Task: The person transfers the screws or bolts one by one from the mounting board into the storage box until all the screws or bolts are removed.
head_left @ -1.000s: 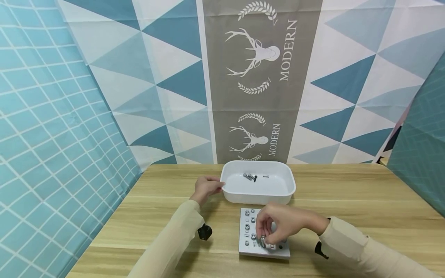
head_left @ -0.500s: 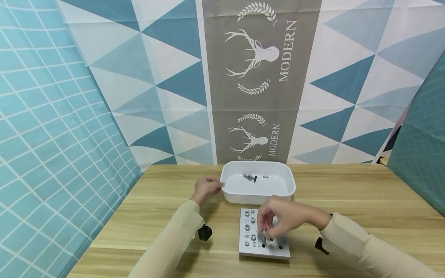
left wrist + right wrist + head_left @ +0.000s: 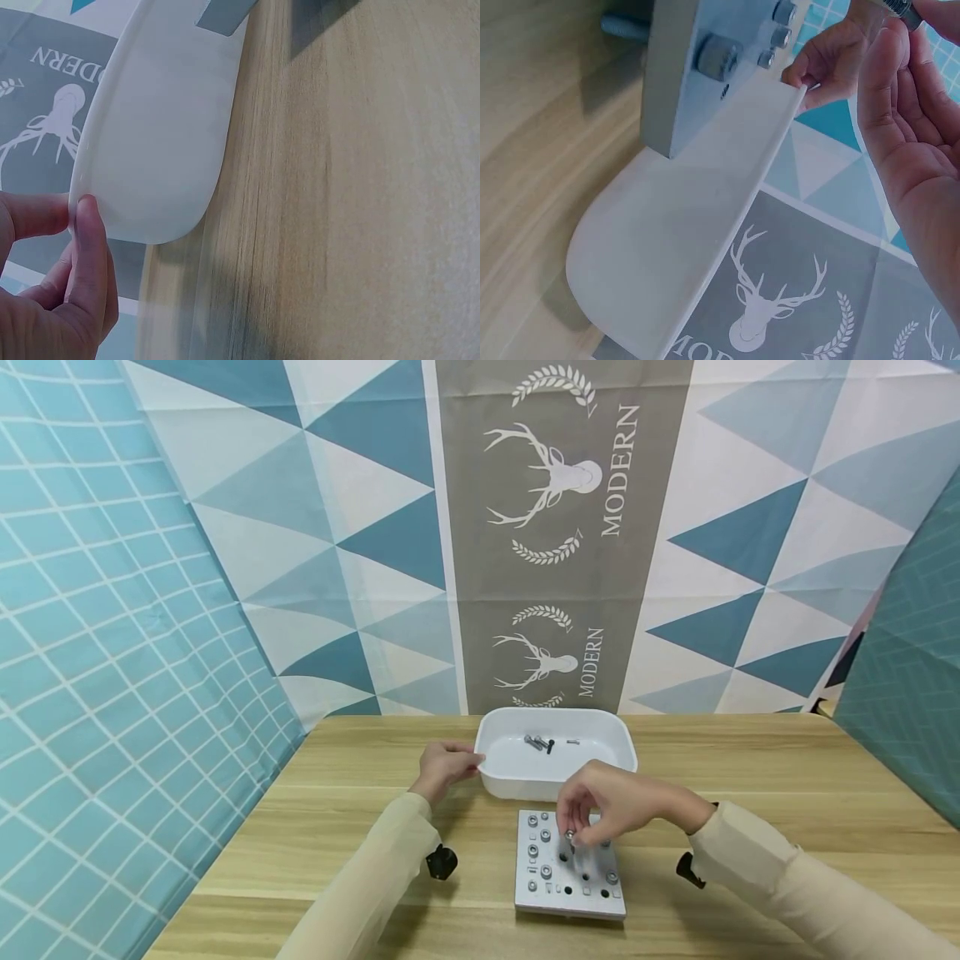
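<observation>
My right hand (image 3: 613, 797) pinches a socket-head bolt (image 3: 571, 838) between thumb and fingertips, above a silver metal plate (image 3: 566, 906). Several bolts stand in the plate, mostly along its left side. Open dark holes show in its lower part, while the hand covers its upper right. The right wrist view catches the same bolt (image 3: 907, 13) at its top edge. My left hand (image 3: 444, 768) grips the left rim of a white tray (image 3: 555, 788) behind the plate, thumb and fingers on either side of the wall, as the left wrist view shows.
Inside the tray lie a few loose screws (image 3: 537, 742), one of them black (image 3: 551, 746), and a small silver one (image 3: 573, 742) farther right. Patterned cloth (image 3: 547, 552) hangs behind the wooden table (image 3: 360, 860). From the plate's underside a bolt end (image 3: 624, 27) sticks out.
My right hand has raised the bolt up off the plate and shifted slightly toward the tray, uncovering holes in the plate. The left hand and tray have stayed in place.
</observation>
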### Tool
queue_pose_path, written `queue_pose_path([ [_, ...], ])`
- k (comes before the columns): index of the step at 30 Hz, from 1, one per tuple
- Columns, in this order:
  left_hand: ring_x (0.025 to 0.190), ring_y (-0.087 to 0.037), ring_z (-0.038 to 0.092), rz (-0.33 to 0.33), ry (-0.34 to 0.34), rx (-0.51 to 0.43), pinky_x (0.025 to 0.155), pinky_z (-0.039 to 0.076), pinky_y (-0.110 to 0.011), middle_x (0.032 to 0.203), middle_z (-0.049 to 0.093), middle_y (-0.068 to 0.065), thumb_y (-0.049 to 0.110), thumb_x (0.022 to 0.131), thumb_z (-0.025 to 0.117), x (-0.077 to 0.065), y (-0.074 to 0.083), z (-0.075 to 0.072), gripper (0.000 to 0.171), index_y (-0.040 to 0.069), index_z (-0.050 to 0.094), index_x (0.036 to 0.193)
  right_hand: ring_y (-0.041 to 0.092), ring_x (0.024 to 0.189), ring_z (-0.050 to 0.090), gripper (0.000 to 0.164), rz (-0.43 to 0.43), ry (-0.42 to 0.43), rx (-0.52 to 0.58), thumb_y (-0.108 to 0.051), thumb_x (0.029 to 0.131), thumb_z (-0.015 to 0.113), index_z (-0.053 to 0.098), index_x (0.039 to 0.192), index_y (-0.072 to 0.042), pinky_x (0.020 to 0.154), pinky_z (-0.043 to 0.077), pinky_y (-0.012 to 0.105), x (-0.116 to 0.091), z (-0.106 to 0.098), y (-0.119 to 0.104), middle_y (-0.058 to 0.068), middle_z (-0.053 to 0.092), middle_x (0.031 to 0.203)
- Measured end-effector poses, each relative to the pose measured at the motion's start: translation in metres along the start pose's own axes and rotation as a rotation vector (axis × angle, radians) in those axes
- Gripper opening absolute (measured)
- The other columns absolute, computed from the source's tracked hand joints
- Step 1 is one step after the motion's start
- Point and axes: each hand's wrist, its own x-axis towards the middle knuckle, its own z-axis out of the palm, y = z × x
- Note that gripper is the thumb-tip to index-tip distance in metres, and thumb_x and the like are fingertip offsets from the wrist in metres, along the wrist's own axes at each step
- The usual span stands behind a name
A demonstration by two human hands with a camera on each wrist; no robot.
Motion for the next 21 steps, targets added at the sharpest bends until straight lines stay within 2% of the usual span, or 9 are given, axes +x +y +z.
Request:
queue_pose_path([
  [5, 0.061, -0.010, 0.063, 0.002, -0.001, -0.005, 0.064, 0.060, -0.021, 0.082, 0.064, -0.008, 0.002, 0.079, 0.074, 0.001, -0.001, 0.000, 0.022, -0.006, 0.067, 0.098, -0.007, 0.068, 0.055, 0.011, 0.037, 0.001, -0.008, -0.003, 0.077, 0.070, 0.069, 0.085, -0.012, 0.062, 0.058, 0.021, 0.003, -0.005, 0.003, -0.001, 0.069, 0.078],
  [14, 0.061, -0.009, 0.063, 0.000, -0.005, -0.011, 0.064, 0.060, -0.020, 0.084, 0.064, -0.009, 0.002, 0.079, 0.074, 0.003, -0.001, -0.001, 0.022, -0.006, 0.068, 0.098, -0.006, 0.068, 0.056, 0.010, 0.021, 0.014, -0.011, -0.002, 0.078, 0.069, 0.070, 0.085, -0.010, 0.061, 0.058, 0.019, 0.007, -0.015, 0.009, 0.002, 0.070, 0.077],
  [21, 0.061, -0.010, 0.063, -0.003, -0.014, -0.015, 0.065, 0.061, -0.022, 0.086, 0.065, -0.011, 0.002, 0.079, 0.074, 0.004, -0.003, -0.002, 0.023, -0.007, 0.067, 0.099, -0.002, 0.067, 0.058, 0.008, 0.095, 0.050, -0.002, -0.003, 0.078, 0.069, 0.070, 0.083, -0.009, 0.062, 0.057, 0.020, 0.007, -0.024, 0.014, 0.002, 0.070, 0.077],
])
